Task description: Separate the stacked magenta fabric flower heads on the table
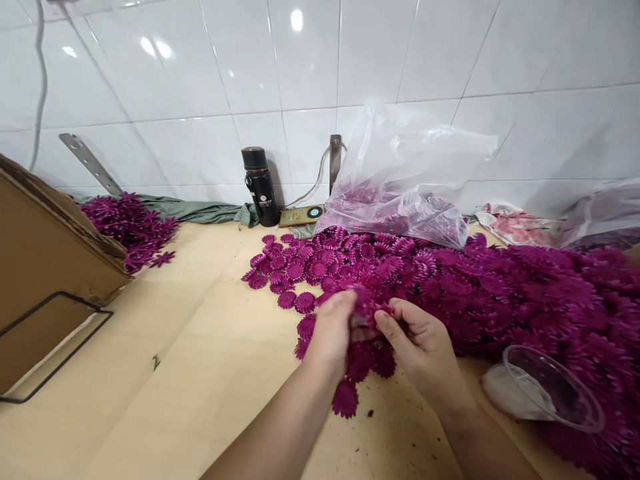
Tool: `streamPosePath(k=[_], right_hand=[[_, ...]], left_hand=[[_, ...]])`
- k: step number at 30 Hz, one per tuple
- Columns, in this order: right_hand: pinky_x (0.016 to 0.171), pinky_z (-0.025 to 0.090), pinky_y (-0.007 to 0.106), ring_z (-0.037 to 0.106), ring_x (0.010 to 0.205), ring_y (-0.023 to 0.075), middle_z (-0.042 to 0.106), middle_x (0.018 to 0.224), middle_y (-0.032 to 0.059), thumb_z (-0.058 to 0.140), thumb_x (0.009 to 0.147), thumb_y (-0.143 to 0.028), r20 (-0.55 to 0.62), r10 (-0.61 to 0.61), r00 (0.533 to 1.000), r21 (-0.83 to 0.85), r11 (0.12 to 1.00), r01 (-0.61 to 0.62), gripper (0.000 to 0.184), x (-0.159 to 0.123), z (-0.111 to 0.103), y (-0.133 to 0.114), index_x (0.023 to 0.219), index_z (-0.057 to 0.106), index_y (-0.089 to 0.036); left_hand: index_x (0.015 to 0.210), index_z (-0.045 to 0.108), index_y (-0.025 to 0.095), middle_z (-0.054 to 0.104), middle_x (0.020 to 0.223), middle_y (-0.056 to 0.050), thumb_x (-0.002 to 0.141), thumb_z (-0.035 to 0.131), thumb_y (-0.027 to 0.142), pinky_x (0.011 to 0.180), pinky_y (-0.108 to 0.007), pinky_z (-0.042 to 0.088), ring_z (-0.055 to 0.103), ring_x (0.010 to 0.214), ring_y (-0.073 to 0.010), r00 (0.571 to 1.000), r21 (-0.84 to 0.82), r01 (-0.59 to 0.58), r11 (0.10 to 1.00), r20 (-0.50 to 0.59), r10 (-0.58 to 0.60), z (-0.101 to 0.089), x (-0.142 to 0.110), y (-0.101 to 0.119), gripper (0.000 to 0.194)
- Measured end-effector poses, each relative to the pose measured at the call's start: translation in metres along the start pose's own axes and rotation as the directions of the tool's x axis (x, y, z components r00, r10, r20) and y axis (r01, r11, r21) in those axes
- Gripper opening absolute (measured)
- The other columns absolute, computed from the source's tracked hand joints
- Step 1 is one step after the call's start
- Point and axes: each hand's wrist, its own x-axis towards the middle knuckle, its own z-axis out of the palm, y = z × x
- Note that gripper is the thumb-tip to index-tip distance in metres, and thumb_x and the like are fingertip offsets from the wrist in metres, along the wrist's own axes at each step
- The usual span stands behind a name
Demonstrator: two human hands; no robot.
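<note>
My left hand point(334, 323) is closed around purple artificial flower petals point(365, 301), which are smeared by motion. Thumb and fingertips of my right hand point(420, 337) pinch the right-hand edge of the same purple piece. How many layers it has I cannot tell. Just beyond and beneath both hands spreads a large heap of round, scalloped purple flower pieces point(520, 293). A few single pieces lie under my wrists, one of them a flower disc point(345, 398) on the tan tabletop point(200, 360).
A clear plastic tub point(575, 417) with something whitish inside tilts beside my right forearm. Behind the heap sits a translucent plastic bag point(410, 153). A black bottle point(263, 190) and a gold phone-like object point(301, 215) stand near the tiled wall. At left are a cardboard box point(55, 267) and star-shaped purple pieces point(133, 223).
</note>
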Motion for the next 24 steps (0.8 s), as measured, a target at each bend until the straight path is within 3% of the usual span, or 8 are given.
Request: streamPosePath(k=[2, 4, 6, 9, 13, 16, 19, 24], right_hand=[[0.045, 0.032, 0.021, 0.036, 0.049, 0.0088, 0.036, 0.054, -0.0039, 0.053, 0.083, -0.031, 0.086, -0.038, 0.996, -0.009, 0.999, 0.039, 0.031, -0.003, -0.001, -0.007, 0.056, 0.043, -0.019], [0.044, 0.032, 0.022, 0.038, 0.048, 0.0088, 0.039, 0.055, -0.0037, 0.053, 0.083, -0.033, 0.129, -0.005, 0.992, 0.004, 1.000, 0.005, 0.027, -0.003, -0.003, -0.009, 0.060, 0.047, -0.020], [0.046, 0.037, 0.022, 0.044, 0.051, 0.0100, 0.047, 0.058, -0.0025, 0.055, 0.081, -0.036, 0.043, 0.080, 0.996, 0.015, 0.997, -0.081, 0.021, 0.001, -0.004, -0.002, 0.068, 0.053, -0.019], [0.062, 0.048, 0.030, 0.056, 0.067, 0.0162, 0.061, 0.077, 0.0040, 0.060, 0.075, -0.040, -0.194, 0.179, 0.965, -0.012, 0.983, -0.185, 0.027, 0.010, -0.006, 0.018, 0.090, 0.059, -0.018], [0.072, 0.049, 0.039, 0.057, 0.082, 0.0221, 0.058, 0.095, 0.0111, 0.062, 0.073, -0.042, -0.363, 0.054, 0.930, -0.219, 0.965, -0.141, 0.047, 0.012, -0.006, 0.031, 0.110, 0.056, -0.015], [0.078, 0.049, 0.039, 0.056, 0.089, 0.0219, 0.058, 0.098, 0.0106, 0.057, 0.079, -0.041, -0.286, -0.043, 0.957, -0.234, 0.972, -0.026, 0.039, 0.008, -0.001, 0.025, 0.110, 0.057, -0.018], [0.075, 0.052, 0.035, 0.059, 0.087, 0.0196, 0.061, 0.098, 0.0096, 0.053, 0.082, -0.044, -0.166, 0.071, 0.984, -0.031, 0.997, -0.077, 0.037, 0.004, 0.005, 0.019, 0.110, 0.057, -0.019], [0.074, 0.053, 0.032, 0.062, 0.084, 0.0183, 0.064, 0.094, 0.0077, 0.061, 0.073, -0.052, -0.086, 0.245, 0.966, 0.207, 0.953, -0.223, 0.046, 0.005, 0.008, 0.023, 0.106, 0.058, -0.019]], left_hand=[[0.073, 0.052, 0.015, 0.060, 0.056, 0.001, 0.086, 0.049, 0.026, 0.049, -0.019, 0.046, 0.058, 0.046, -0.0077, 0.984, -0.084, 0.009, 0.996, -0.177, -0.024, -0.005, 0.005, 0.012, 0.017], [0.074, 0.048, 0.016, 0.060, 0.058, 0.002, 0.087, 0.048, 0.023, 0.049, -0.018, 0.047, 0.061, 0.050, -0.0080, 0.970, -0.114, -0.092, 0.989, -0.236, 0.063, -0.008, 0.006, 0.023, 0.015], [0.075, 0.048, 0.017, 0.062, 0.062, 0.002, 0.084, 0.053, 0.025, 0.048, -0.017, 0.046, 0.063, 0.056, -0.0096, 0.975, -0.092, -0.151, 0.984, -0.178, 0.133, -0.008, 0.004, 0.029, 0.013], [0.078, 0.052, 0.016, 0.064, 0.070, 0.000, 0.077, 0.062, 0.027, 0.048, -0.019, 0.047, 0.063, 0.060, -0.0105, 0.995, -0.027, -0.095, 0.995, -0.038, 0.094, -0.003, -0.001, 0.023, 0.015], [0.074, 0.055, 0.015, 0.060, 0.062, 0.001, 0.069, 0.069, 0.031, 0.049, -0.018, 0.043, 0.058, 0.056, -0.0085, 0.997, 0.094, -0.057, 0.994, 0.051, 0.053, 0.000, -0.004, 0.009, 0.022], [0.064, 0.052, 0.015, 0.055, 0.052, 0.003, 0.068, 0.068, 0.037, 0.048, -0.017, 0.036, 0.049, 0.048, -0.0062, 0.986, 0.189, -0.158, 0.969, 0.085, 0.144, -0.002, -0.002, 0.004, 0.028], [0.059, 0.050, 0.016, 0.046, 0.044, 0.006, 0.065, 0.070, 0.041, 0.047, -0.018, 0.032, 0.040, 0.044, -0.0051, 0.981, 0.231, -0.179, 0.956, 0.115, 0.156, -0.001, -0.001, 0.000, 0.033], [0.063, 0.054, 0.015, 0.044, 0.047, 0.008, 0.054, 0.077, 0.044, 0.045, -0.018, 0.029, 0.035, 0.042, -0.0031, 0.994, 0.099, -0.076, 0.992, 0.084, 0.068, 0.006, -0.002, -0.004, 0.038]])
